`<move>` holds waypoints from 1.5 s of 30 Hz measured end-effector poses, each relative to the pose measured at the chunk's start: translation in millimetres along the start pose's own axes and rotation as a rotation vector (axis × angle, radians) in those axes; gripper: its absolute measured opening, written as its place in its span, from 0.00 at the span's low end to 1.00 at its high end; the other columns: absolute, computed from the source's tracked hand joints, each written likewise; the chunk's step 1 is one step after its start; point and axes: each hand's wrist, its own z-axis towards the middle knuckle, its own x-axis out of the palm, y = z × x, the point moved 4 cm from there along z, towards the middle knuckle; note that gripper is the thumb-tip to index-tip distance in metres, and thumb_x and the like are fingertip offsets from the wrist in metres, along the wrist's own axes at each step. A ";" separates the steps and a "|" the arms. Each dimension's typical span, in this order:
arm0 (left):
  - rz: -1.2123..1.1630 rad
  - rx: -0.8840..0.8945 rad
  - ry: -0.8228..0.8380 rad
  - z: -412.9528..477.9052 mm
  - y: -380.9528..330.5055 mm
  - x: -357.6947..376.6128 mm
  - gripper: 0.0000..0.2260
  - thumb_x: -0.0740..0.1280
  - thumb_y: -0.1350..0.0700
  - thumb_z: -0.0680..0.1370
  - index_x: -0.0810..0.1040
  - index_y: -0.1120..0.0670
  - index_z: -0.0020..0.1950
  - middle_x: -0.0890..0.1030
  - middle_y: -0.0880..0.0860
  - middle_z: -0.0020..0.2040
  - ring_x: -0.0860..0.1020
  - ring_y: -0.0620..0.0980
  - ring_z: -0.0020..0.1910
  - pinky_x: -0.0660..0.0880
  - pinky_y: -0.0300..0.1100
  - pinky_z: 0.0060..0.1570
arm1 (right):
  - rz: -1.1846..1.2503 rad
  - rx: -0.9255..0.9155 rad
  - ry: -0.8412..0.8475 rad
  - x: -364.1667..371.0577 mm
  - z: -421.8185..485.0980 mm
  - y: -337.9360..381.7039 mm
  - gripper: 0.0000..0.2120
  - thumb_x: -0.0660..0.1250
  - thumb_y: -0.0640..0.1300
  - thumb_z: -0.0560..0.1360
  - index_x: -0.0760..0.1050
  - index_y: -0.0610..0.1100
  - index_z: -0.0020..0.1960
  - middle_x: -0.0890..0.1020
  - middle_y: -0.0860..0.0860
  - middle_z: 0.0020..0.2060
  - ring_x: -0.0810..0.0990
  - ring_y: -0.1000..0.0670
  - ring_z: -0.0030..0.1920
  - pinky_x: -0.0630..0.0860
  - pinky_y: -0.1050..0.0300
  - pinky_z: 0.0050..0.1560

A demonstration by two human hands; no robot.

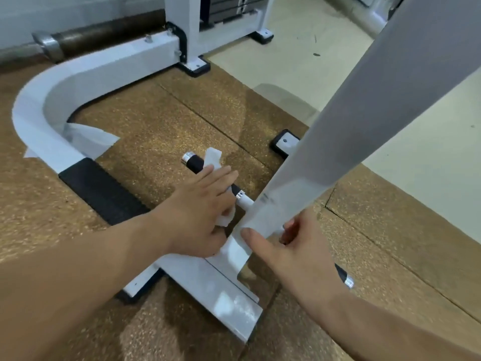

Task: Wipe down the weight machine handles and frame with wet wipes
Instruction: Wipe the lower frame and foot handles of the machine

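A white wet wipe [214,158] is wrapped over the black handle [194,162] that sticks out left from the white upright post [338,142] of the weight machine. My left hand [197,204] lies across that handle and grips the wipe around it. One end of the wipe shows above the fingers, the other below by the thumb. My right hand [294,256] grips the lower end of the post, thumb on the near face and fingers behind it. A second handle's chrome end [347,280] shows past my right wrist. The post stands on the white base frame [203,282].
A curved white frame tube [33,108] with a black pad [99,188] runs along the left. A white sheet [88,139] lies under it. A barbell [104,32] and a weight stack [229,9] sit at the back. Brown rubber flooring [169,113] lies between them.
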 end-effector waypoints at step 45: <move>-0.191 -0.168 0.049 20.5 44.9 -33.1 0.23 0.57 0.53 0.80 0.70 0.50 0.76 0.71 0.49 0.76 0.54 0.52 0.83 0.41 0.50 0.82 | -0.288 0.559 0.300 80.5 -7.1 -4.5 0.37 0.45 0.68 0.85 0.64 0.45 0.83 0.69 0.42 0.79 0.68 0.40 0.78 0.64 0.51 0.73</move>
